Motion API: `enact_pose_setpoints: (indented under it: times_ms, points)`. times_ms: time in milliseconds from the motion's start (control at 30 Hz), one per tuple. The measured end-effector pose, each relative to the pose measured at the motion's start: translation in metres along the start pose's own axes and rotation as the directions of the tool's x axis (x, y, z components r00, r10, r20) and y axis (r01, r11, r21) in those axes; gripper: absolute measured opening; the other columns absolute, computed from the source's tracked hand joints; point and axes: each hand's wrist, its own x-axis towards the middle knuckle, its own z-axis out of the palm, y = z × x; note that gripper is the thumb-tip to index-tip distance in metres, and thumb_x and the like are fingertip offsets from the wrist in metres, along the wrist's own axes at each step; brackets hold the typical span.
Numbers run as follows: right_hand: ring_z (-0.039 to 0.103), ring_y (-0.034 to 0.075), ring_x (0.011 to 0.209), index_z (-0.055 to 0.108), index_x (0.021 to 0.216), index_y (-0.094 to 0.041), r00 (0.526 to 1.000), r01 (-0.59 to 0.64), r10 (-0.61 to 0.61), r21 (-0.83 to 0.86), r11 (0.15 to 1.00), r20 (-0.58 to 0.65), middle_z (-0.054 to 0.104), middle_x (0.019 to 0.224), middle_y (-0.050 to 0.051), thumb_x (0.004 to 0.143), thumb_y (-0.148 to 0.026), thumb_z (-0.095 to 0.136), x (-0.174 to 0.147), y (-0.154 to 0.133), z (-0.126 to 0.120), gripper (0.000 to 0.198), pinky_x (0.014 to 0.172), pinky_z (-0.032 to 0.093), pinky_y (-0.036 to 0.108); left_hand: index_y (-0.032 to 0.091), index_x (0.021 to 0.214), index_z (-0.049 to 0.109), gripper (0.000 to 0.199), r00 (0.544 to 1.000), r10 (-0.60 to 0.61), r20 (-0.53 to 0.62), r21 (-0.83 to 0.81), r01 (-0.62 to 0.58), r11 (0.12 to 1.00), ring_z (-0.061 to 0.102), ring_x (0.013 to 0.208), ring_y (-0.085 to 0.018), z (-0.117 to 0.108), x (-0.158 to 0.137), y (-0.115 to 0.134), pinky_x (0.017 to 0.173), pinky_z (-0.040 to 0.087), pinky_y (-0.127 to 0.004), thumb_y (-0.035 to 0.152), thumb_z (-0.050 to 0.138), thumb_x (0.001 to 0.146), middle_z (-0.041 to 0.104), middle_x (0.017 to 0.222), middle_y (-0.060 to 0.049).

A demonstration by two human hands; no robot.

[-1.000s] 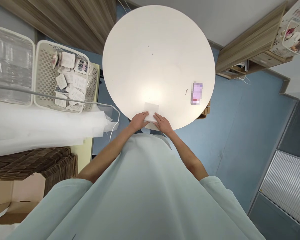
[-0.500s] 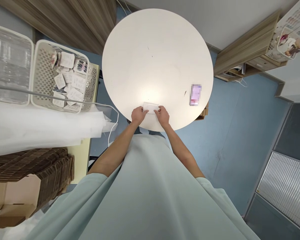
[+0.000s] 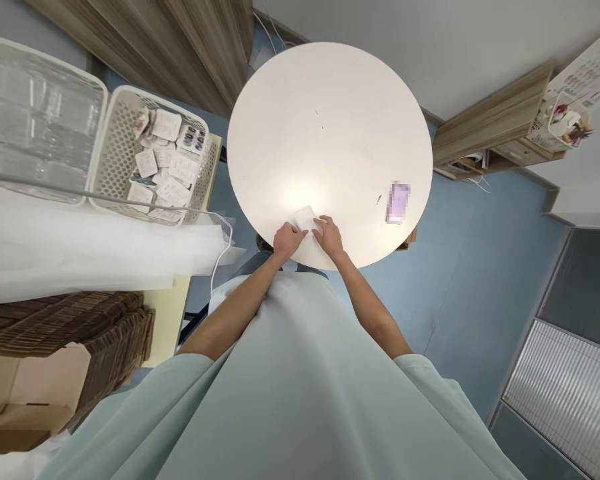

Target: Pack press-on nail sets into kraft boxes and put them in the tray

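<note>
A small flat white packet (image 3: 305,217) lies at the near edge of the round white table (image 3: 330,120), turned at a slant. My left hand (image 3: 287,241) pinches its lower left side between thumb and fingers. On the right side, my right hand (image 3: 330,236) grips it with fingers on top and the thumb near the lower corner. What the packet is made of or contains cannot be made out.
A blurred purple phone-like item (image 3: 398,202) lies on the table's right. At left stand a basket of small white packs (image 3: 111,157), a basket of clear plastic boxes (image 3: 97,120), white wrapping sheet (image 3: 100,247) and folded cardboard boxes (image 3: 115,333). A cable (image 3: 225,250) hangs nearby.
The packet has turned from square-on to a slant, and both hands have shifted with it. My right fingers now reach farther over it. The whole view has moved slightly.
</note>
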Motion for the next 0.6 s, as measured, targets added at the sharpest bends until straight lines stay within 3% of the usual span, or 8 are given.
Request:
enact_pose_setpoints:
  times_ms: [100, 200, 467, 600]
  points:
    - [0.073, 0.029, 0.12, 0.068, 0.151, -0.018, 0.995, -0.094, 0.096, 0.098, 0.991, -0.012, 0.062, 0.15, 0.018, 0.108, -0.032, 0.06, -0.005, -0.012, 0.014, 0.046, 0.111, 0.061, 0.046, 0.023, 0.12, 0.061, 0.03, 0.99, 0.141, -0.011, -0.011, -0.141, 0.99, 0.072, 0.112, -0.028, -0.006, 0.005, -0.005, 0.101, 0.056, -0.041, 0.038, 0.076, 0.098, 0.068, 0.138, -0.012]
    - [0.075, 0.028, 0.115, 0.065, 0.154, -0.018, 0.99, -0.135, 0.139, 0.144, 0.98, -0.023, 0.061, 0.147, 0.019, 0.108, -0.036, 0.06, -0.006, -0.031, 0.03, 0.05, 0.106, 0.064, 0.045, 0.023, 0.129, 0.063, 0.031, 0.978, 0.208, -0.017, -0.001, -0.208, 0.978, 0.072, 0.117, -0.029, -0.02, 0.013, -0.015, 0.105, 0.055, -0.042, 0.026, 0.07, 0.099, 0.063, 0.146, -0.014]
    - [0.074, 0.027, 0.12, 0.062, 0.156, -0.016, 0.993, -0.114, 0.115, 0.137, 0.984, 0.004, 0.059, 0.149, 0.02, 0.107, -0.034, 0.061, 0.014, -0.104, 0.073, 0.052, 0.109, 0.062, 0.043, 0.023, 0.127, 0.068, 0.033, 0.978, 0.177, -0.112, 0.021, -0.176, 0.984, 0.07, 0.126, -0.032, -0.081, 0.029, -0.06, 0.115, 0.053, -0.045, 0.016, 0.064, 0.094, 0.067, 0.141, -0.014]
    - [0.074, 0.028, 0.119, 0.064, 0.153, -0.016, 0.991, -0.131, 0.132, 0.11, 0.985, -0.004, 0.059, 0.149, 0.02, 0.105, -0.032, 0.063, 0.02, -0.128, 0.084, 0.051, 0.109, 0.061, 0.043, 0.023, 0.122, 0.07, 0.03, 0.981, 0.155, -0.119, 0.009, -0.155, 0.988, 0.071, 0.122, -0.031, -0.101, 0.027, -0.074, 0.115, 0.053, -0.044, 0.017, 0.063, 0.093, 0.069, 0.136, -0.014]
